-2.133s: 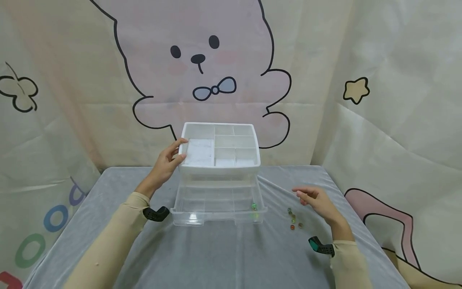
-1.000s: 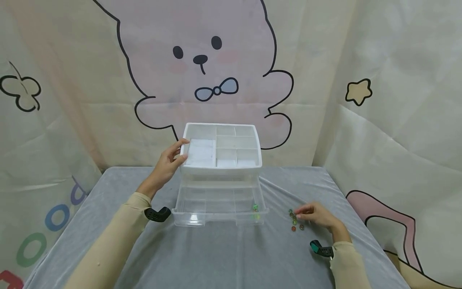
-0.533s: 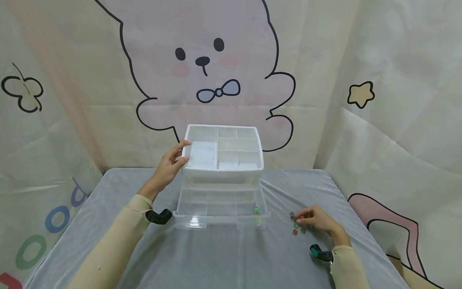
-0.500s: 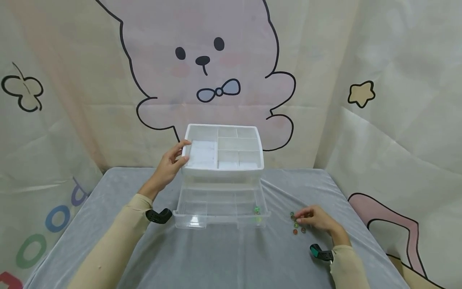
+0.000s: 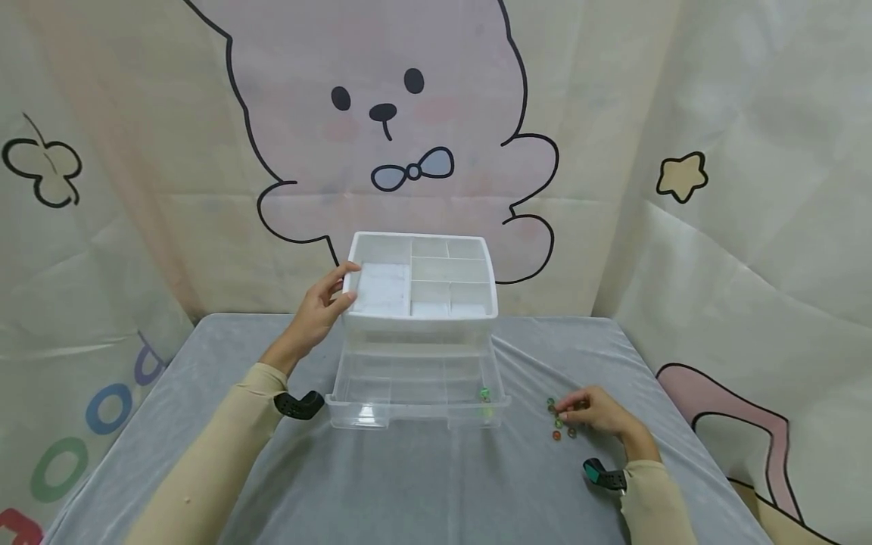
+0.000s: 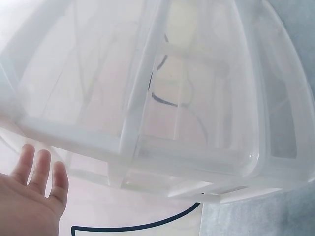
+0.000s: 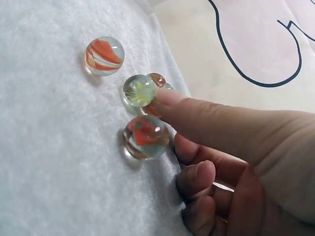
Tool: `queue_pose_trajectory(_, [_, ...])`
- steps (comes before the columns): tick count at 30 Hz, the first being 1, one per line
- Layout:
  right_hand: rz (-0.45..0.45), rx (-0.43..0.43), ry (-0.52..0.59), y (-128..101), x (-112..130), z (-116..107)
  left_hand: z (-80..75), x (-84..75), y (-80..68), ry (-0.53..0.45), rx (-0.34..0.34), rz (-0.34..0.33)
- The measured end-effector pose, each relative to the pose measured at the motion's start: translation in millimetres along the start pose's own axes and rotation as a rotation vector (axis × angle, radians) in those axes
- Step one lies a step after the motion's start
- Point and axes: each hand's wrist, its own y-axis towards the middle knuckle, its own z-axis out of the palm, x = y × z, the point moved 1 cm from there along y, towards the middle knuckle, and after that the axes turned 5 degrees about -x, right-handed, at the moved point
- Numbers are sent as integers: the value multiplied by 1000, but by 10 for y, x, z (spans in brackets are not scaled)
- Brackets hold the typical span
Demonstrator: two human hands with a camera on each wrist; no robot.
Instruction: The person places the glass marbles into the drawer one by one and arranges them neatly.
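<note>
Near: my right hand, fingers loosely curled, touches glass marbles on the cloth; hard, slick, rolling, best pinched singly. Far: my left hand, fingers relaxed, steadies the organizer above its open drawer.

Bare cloth lies open before the pulled-out drawer.

The left arm reaches forward and up in a beige sleeve, a dark band at the wrist. The left hand is raised with fingers straight and spread, thumb apart. The right arm lies low and bent, banded likewise. The right hand is palm down, forefinger stretched out, the other fingers curled under.
</note>
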Motion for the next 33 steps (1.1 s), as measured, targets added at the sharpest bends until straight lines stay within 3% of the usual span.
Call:
queue_pose_trajectory(19, [16, 20, 27, -32, 2, -52, 10, -15, 21, -18, 15, -1])
queue_pose_trajectory(26, [20, -39, 0, -104, 116, -115, 13, 1, -6, -33, 19, -1])
queue_pose_trajectory(33, [-11, -156, -46, -107, 468, -190, 5, 12, 9, -19, 0, 8])
